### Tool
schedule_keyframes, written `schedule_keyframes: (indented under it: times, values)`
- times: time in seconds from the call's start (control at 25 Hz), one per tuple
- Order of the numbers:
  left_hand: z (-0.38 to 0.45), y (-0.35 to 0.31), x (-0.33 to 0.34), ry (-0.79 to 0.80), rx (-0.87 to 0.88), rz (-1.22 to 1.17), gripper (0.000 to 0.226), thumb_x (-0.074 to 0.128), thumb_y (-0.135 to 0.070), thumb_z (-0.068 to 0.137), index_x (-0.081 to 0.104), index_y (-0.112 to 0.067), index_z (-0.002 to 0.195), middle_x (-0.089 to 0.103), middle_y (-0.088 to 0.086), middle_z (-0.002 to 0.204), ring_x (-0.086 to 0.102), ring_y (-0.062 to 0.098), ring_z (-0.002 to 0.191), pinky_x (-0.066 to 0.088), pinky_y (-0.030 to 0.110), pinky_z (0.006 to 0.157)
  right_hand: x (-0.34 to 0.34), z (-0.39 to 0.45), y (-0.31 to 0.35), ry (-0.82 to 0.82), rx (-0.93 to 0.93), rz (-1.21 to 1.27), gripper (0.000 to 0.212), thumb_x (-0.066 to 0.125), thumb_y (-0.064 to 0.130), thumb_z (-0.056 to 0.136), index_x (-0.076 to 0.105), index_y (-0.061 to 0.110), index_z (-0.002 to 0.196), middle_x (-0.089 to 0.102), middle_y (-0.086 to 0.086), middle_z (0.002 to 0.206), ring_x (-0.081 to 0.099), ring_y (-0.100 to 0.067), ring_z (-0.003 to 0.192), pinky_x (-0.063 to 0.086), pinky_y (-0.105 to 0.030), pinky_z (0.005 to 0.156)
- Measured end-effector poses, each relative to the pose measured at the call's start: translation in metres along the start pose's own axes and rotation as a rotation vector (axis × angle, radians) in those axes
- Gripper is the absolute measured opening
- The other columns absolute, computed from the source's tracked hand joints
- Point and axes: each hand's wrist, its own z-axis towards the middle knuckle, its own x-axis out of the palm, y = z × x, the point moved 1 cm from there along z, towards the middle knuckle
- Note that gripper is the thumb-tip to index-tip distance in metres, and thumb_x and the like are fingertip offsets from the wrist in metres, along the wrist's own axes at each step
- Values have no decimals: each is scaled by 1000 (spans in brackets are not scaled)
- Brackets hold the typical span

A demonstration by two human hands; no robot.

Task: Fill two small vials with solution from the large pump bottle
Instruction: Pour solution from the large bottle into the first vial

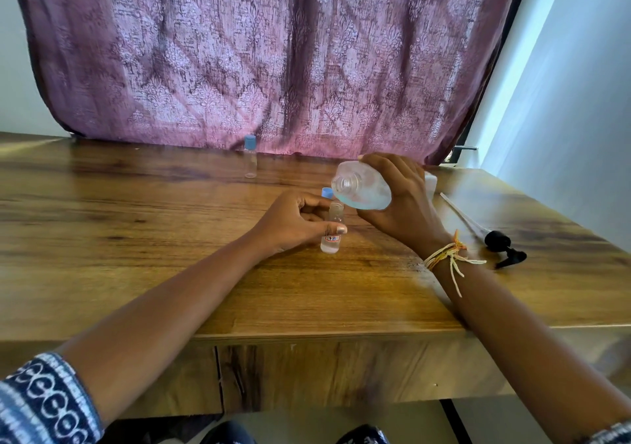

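Note:
My right hand (397,201) grips the large clear bottle (362,187), tipped on its side with its uncapped mouth pointing left, just above an open small vial (332,228). That vial stands upright on the wooden table (170,238), holds a little clear liquid and carries a small red-edged label. My left hand (297,219) pinches it between thumb and fingers. A blue cap (327,192) lies just behind the vial. A second small vial (250,158) with a blue cap stands upright near the table's far edge. The black pump head (505,247) with its long dip tube lies at the right.
A purple patterned curtain (273,57) hangs behind the table. A white object (431,180) sits partly hidden behind my right hand. The table's front edge (307,336) runs below my forearms. A pale wall (580,119) stands at the right.

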Motion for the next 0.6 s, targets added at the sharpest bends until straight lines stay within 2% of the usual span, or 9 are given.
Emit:
schedule_keyframes:
  times: [0.08,0.16,0.28,0.36,0.44,0.52,0.6]
  values:
    - [-1,1,0,24,-28,51,43,87,-25,66,73,-19,106,76,2,97,73,21,91,58,43,88,-1,3,3,1,85,99,60,80,36,69,58,12,119,64,-4,113,59,-22,102,48,-43,87]
    - [0,2,-1,49,-52,87,56,87,-26,66,70,-11,116,75,3,103,72,20,95,56,43,92,-3,6,2,-33,206,191,68,86,25,62,56,12,122,65,-2,114,59,-16,102,49,-31,87]
    - [0,0,-2,69,-72,106,63,86,-29,66,66,-8,122,74,3,107,71,18,96,56,42,92,-10,16,-1,-68,338,305,73,90,24,60,53,17,122,64,10,113,59,-2,98,46,-13,83]
    - [0,-1,-3,77,-85,85,63,85,-27,67,65,-7,123,73,6,109,71,19,97,56,43,93,-17,27,-5,-85,409,382,72,91,21,59,52,18,120,61,18,107,57,8,94,46,-10,80]
    - [0,1,-4,80,-97,57,60,85,-24,69,64,-5,122,73,8,108,71,20,97,56,41,92,-27,39,-13,-99,553,494,71,91,16,59,52,20,118,64,15,103,61,7,91,51,-15,81]
    - [-1,2,-5,86,-90,44,56,84,-21,71,65,-6,121,74,6,105,72,16,92,58,34,88,-34,49,-25,-92,712,698,68,88,9,62,53,15,120,69,-1,108,69,-13,97,58,-34,87]
    - [-2,2,-4,87,-82,31,55,84,-19,71,65,-6,121,75,5,104,73,15,90,59,32,86,-37,57,-34,-83,839,877,66,85,2,65,53,10,123,69,-15,115,69,-33,102,56,-53,89]
